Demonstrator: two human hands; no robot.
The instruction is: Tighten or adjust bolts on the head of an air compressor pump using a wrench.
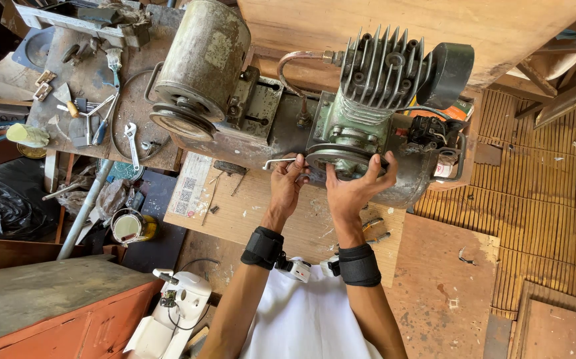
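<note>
An old air compressor lies on a wooden board: a rusty cylindrical motor (203,60) with a pulley at left, a green finned pump (374,80) at right. My right hand (356,188) grips the rim of the pump's round flywheel pulley (338,159). Just left of that pulley, my left hand (287,184) holds a thin bent metal hex key (273,161), with its fingers curled around it. Both wrists wear black bands.
A cluttered bench (95,80) at upper left carries wrenches, a brush and pliers. A paint tin (128,226) sits below it. An orange cabinet (69,312) and a white power tool (178,302) lie at lower left. Slatted wood panels (540,199) are at right.
</note>
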